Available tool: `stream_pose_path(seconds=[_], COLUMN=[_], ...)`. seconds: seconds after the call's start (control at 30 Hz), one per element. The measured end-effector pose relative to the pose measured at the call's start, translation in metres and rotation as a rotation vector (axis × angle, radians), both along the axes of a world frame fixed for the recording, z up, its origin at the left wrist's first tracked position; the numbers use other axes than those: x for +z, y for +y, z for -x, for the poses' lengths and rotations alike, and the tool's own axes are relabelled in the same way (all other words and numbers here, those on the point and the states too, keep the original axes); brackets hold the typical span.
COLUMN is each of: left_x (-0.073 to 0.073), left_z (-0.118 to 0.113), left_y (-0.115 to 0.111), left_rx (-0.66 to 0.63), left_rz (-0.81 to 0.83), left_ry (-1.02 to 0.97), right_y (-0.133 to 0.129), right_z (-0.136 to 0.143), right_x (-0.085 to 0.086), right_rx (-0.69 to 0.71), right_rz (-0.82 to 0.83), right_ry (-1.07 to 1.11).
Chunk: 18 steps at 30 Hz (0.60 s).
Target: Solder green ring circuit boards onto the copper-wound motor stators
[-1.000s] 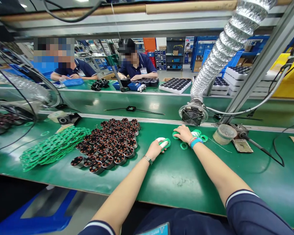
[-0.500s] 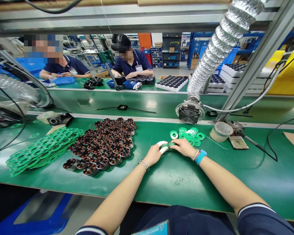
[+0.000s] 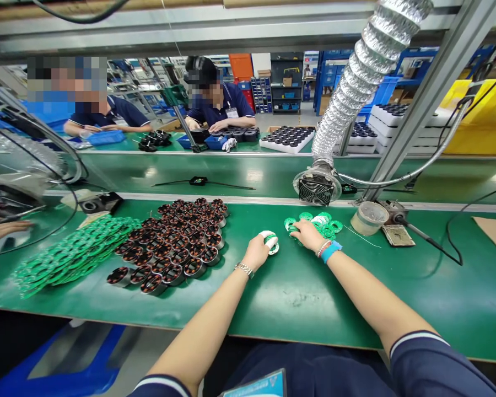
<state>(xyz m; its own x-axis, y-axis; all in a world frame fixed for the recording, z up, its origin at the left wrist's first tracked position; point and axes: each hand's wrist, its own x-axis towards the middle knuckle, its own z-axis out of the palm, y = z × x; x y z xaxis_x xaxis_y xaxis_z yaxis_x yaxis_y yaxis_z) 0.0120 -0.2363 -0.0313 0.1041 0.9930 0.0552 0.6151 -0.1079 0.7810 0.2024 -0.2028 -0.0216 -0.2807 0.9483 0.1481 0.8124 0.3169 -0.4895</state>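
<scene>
My left hand [image 3: 257, 252], with white covers on its fingertips, grips ring-shaped circuit boards [image 3: 274, 249], their pale faces partly showing. To its right, my right hand [image 3: 309, 235] has its fingers closed on green ring-shaped boards at the left side of a loose pile of ring-shaped circuit boards [image 3: 324, 218]. How many each hand holds is hidden by the fingers. Left of my hands stand many motor stators [image 3: 174, 277] with copper windings, in close rows. Beyond them lies a stack of green circuit board panels [image 3: 72, 251].
A fan [image 3: 317, 187] hangs from a foil duct [image 3: 349, 82] behind the pile. At right are a plastic tub [image 3: 369, 219], a soldering iron [image 3: 427, 242] and its sponge tray [image 3: 398, 235]. Another person's hand [image 3: 4, 229] shows at the left edge. Two co-workers sit across the bench.
My hands have moved apart from the stack they held together. The right went to the loose pile; the left kept boards and turned their faces up. Another person's hand appeared at left.
</scene>
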Motion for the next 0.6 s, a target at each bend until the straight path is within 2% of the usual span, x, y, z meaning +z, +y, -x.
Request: stream_pose_path(seconds=[0.13, 0.3, 0.43, 0.53, 0.6], left_x=[-0.006, -0.003, 0.0, -0.003, -0.007], left_z=[-0.019, -0.058, -0.072, -0.069, -0.067], left_y=[-0.002, 0.011, 0.022, 0.022, 0.019], left_rx=[-0.159, -0.309, -0.34, -0.331, -0.359], left_rz=[-0.015, -0.082, -0.168, -0.242, -0.295], left_ry=[-0.024, 0.033, 0.106, 0.187, 0.305], right_y=[0.01, -0.003, -0.041, -0.079, -0.097], right_z=[-0.007, -0.037, -0.088, -0.135, -0.167], right_x=[0.002, 0.019, 0.022, 0.014, 0.009], right_rx=[-0.054, -0.163, -0.29, -0.459, -0.596], right_rz=[-0.026, -0.101, -0.092, -0.073, -0.117], right_ry=[0.066, 0.265, 0.472, 0.681, 0.844])
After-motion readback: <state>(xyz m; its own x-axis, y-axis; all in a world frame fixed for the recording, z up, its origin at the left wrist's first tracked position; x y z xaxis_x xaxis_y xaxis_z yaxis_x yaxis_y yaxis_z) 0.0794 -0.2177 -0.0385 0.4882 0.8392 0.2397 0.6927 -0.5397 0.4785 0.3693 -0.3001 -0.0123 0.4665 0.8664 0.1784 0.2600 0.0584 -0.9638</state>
